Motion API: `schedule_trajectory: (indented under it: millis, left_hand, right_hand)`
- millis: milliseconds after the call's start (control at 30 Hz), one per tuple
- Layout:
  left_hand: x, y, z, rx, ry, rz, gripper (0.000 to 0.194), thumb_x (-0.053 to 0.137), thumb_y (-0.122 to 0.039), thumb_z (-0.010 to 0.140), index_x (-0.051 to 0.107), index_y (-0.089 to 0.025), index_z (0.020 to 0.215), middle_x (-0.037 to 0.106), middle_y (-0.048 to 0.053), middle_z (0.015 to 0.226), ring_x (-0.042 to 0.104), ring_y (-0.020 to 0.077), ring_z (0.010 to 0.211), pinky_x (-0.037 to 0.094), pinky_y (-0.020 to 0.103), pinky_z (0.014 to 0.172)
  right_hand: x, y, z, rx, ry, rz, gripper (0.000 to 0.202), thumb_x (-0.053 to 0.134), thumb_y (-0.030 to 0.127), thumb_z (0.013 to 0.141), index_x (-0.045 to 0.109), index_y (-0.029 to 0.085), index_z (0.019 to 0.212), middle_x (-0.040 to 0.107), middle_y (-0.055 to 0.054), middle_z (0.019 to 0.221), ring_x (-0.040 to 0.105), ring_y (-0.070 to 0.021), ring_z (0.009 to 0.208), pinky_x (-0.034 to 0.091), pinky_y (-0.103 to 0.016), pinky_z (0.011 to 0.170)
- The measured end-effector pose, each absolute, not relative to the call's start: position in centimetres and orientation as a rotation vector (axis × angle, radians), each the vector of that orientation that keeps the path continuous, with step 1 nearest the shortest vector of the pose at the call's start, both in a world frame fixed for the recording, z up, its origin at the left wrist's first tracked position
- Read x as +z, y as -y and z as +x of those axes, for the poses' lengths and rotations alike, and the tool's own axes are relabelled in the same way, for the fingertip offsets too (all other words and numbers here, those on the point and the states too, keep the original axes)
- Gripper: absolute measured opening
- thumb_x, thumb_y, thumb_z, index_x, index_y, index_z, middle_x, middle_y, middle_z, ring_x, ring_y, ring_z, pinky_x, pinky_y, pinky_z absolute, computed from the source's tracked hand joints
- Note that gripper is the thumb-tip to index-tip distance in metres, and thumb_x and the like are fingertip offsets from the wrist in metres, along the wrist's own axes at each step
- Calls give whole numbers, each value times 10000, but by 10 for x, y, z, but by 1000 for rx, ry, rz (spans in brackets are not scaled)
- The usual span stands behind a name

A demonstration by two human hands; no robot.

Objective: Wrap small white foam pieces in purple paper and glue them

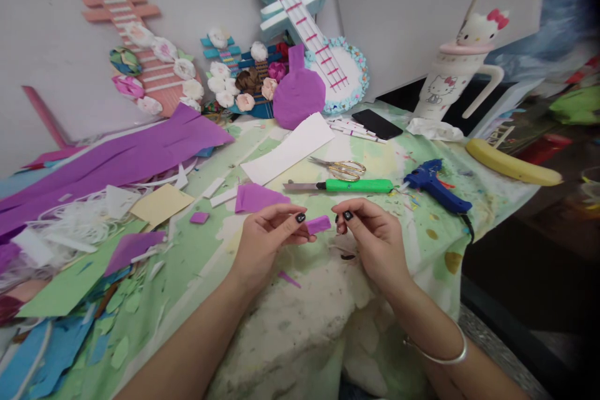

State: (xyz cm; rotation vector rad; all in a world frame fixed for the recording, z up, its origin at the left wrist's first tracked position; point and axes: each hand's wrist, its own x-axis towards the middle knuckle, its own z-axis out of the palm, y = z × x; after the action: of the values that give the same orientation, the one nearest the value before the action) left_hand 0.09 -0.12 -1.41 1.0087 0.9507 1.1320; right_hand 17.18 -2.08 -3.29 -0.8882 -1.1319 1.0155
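My left hand (274,234) pinches a small purple paper-covered piece (319,225) between thumb and fingers. Just off its right end is my right hand (370,234), thumb and fingertips pressed together; whatever they may hold is too small to make out. Beyond both hands lie a green box cutter (359,185) with its blade out and gold-handled scissors (349,170). A purple paper sheet (257,198) rests behind my left hand, and a thin purple scrap (289,279) lies on the cloth below.
A blue glue gun (438,186) and a banana (513,164) lie to the right, near a white tumbler (445,84). Paper scraps (84,269) cover the left side. Against the wall lean decorated instrument shapes (319,44) and a purple rounded one (300,97).
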Motion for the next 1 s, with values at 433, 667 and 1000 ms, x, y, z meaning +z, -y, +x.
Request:
schedule_trajectory:
  millis: [433, 667, 1000]
  left_hand:
    - [-18, 3, -2, 1065, -986, 1433, 400, 609, -52, 646, 667, -162, 1026, 664, 91, 1144, 630, 241, 1042, 527, 341, 881]
    - [-19, 8, 6, 899, -956, 1567, 309, 667, -121, 703, 683, -167, 1008, 717, 70, 997, 667, 205, 931, 519, 323, 884]
    - [-18, 5, 4, 978, -1018, 1379, 253, 734, -224, 700, 714, -148, 940, 741, 91, 977, 685, 228, 950, 520, 348, 914]
  right_hand:
    - [-31, 20, 169, 1259, 1148, -869, 41, 604, 171, 790, 644, 174, 801, 628, 1, 707, 603, -101, 666, 482, -237, 656]
    - [-31, 21, 172, 1430, 1062, -730, 99, 575, 187, 804, 669, 178, 832, 632, -14, 731, 579, -124, 695, 450, -266, 667]
    - [-26, 19, 169, 1342, 794, -639, 95, 498, 117, 738, 549, 191, 706, 378, 51, 581, 336, -87, 522, 344, -258, 564]
